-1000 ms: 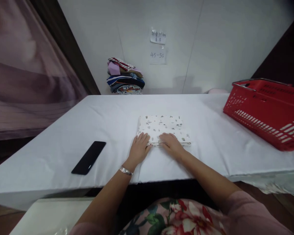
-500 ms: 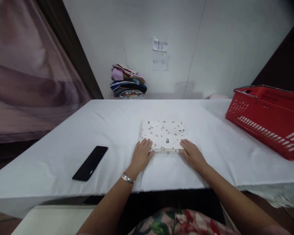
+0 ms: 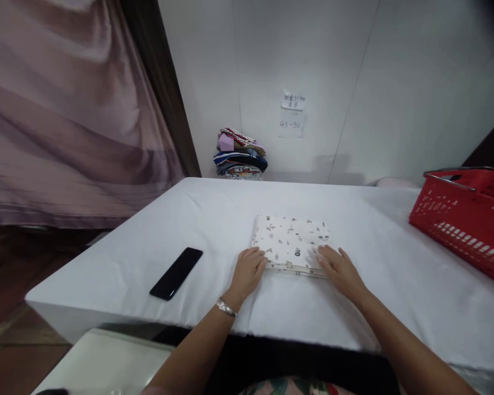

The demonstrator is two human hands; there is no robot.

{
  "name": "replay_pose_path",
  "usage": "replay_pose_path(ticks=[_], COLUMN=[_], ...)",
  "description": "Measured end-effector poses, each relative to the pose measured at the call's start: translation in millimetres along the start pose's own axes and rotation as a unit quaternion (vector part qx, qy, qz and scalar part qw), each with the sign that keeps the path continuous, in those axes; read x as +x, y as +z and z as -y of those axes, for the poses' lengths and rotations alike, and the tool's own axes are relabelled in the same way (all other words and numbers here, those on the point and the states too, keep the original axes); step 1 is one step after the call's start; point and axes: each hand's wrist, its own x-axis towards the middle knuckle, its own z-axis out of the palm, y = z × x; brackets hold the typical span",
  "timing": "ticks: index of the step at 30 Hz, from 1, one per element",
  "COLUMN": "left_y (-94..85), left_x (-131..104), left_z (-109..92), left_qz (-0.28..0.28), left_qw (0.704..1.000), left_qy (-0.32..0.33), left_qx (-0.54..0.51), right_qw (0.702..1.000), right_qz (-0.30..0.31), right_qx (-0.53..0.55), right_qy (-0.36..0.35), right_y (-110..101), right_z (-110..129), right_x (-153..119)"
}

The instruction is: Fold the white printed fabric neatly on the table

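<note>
One big pink curtain [image 3: 69, 120] hangs in the upper left of the frame. Next, a black phone [image 3: 176, 273] lies left of the middle, on the white cover of the bench [image 3: 216, 233]. A shiny bracelet [image 3: 226, 308] is on the left wrist. In the upper middle is a pile of clothes [image 3: 241, 159]. Below it, the left hand [image 3: 248, 270] is stretched out and loose, touching the near left corner of the folded cloth [image 3: 290, 241]. That white cloth, with tiny pictures on it, lies flat near the middle. A paper [image 3: 291, 125] above says "45-50". The right hand [image 3: 341, 269] has its fingers spread at the near right corner. A red basket [image 3: 469, 225] sits at the right edge.
</note>
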Motion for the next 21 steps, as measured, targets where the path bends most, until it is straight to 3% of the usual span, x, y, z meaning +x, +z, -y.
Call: replay_pose_path(ticks=[4,7,10,13,17,21], left_y=[0.9,7.8,20.2,31.9,38.2,38.0], left_x=[23,49,65,66,61,61], left_z=[-6,-7,1,11,18,18], left_qz=[-0.029,-0.006,0.047,0.081,0.075,0.077], left_qw=[0.999,0.999,0.992,0.983,0.985,0.985], left_qy=[0.021,0.02,-0.063,-0.112,-0.09,-0.095], left_qx=[0.011,0.048,0.099,0.121,0.126,0.125], right_qw=[0.999,0.995,0.988,0.987,0.984,0.985], right_qz=[-0.003,0.047,0.101,0.098,0.138,0.158], right_qx=[0.017,-0.003,-0.048,-0.068,-0.038,-0.016], right_qy=[-0.047,-0.083,-0.102,-0.108,-0.101,-0.07], right_y=[11,31,53,66,61,46], right_z=[19,32,37,34,30,24], right_x=[34,49,48,39,41,70])
